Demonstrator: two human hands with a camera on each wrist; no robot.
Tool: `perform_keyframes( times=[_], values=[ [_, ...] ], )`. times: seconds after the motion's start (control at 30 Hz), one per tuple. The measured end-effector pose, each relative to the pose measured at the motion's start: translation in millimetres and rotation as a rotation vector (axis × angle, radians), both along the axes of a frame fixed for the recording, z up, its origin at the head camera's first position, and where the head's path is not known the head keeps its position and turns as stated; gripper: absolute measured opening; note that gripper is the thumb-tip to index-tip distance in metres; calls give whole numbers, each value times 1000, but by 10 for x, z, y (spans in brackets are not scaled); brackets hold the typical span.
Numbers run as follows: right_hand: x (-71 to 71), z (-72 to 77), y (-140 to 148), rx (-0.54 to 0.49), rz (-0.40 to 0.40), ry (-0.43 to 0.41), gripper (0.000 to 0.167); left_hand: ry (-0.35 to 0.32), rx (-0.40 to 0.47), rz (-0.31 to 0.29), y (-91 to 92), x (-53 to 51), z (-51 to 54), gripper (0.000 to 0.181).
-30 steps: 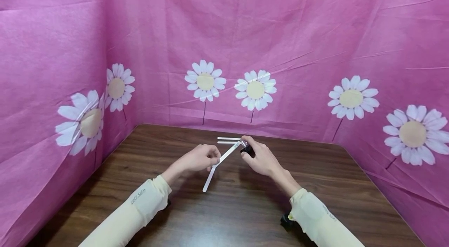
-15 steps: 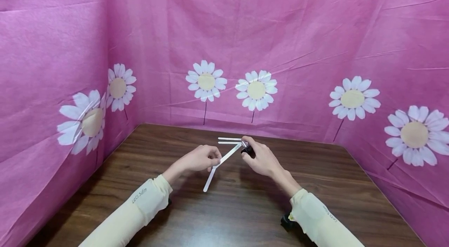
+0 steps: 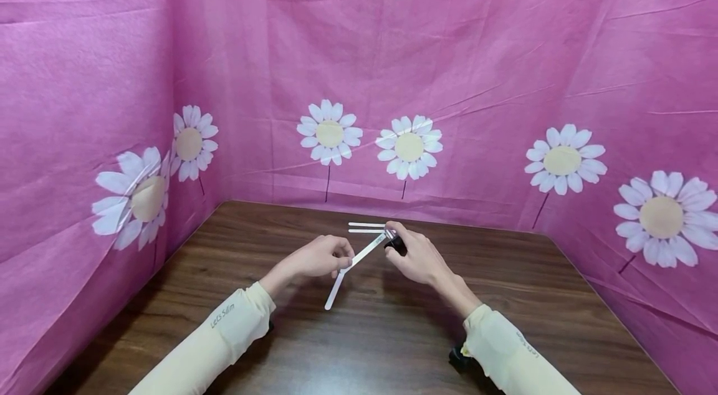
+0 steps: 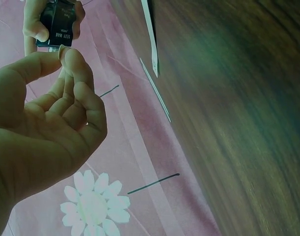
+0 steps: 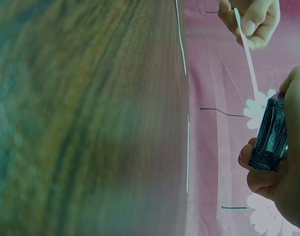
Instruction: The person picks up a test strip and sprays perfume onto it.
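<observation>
barely moved since half a second earlier, for left hand [image 3: 321, 256] and right hand [image 3: 419, 256] alike; merely sitting slightly lower in the head view, along with wooden table [image 3: 359, 357] and pink cloth [image 3: 477, 46]. pinching one end of a white strip [image 3: 367, 250] between thumb and index finger of the left hand; curling the other fingers inward toward the palm. pointing that strip away at a slant, toward the right hand. clamping the right hand's fingers on a dark bottle [image 3: 396, 247], with one finger laid over the silver top [image 3: 389, 234] and others hooked round the base. holding both strip and bottle up above the table. bringing the strip's far tip just beside the silver top; cannot tell about contact between tip and bottle. lying on the table below the left hand: a second strip [image 3: 335, 292], slanting toward the near edge. lying close to the back edge: two parallel strips [image 3: 366, 230], with right ends reaching the right hand's outline in the head view. wearing pale sleeves [image 3: 235, 320] with dark lettering; showing a black object [image 3: 459, 356] beneath the right cuff. spreading printed white daisies [image 3: 563, 160] across the cloth behind.
</observation>
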State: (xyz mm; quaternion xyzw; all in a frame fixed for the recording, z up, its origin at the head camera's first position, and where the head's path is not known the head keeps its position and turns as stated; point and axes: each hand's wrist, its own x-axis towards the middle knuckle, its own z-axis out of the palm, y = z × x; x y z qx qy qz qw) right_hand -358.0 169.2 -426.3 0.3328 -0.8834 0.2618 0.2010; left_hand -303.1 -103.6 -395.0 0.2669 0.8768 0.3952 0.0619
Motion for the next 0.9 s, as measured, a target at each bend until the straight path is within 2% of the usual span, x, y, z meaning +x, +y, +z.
perform_keyframes(
  times=[0.67, 0.9],
  values=[
    [2, 58, 17, -18, -14, 15, 47, -4, -10, 12, -32, -18, -25, 9],
    [11, 84, 20, -26, -28, 27, 47, 22, -23, 18, -48, -27, -51, 8]
  ],
)
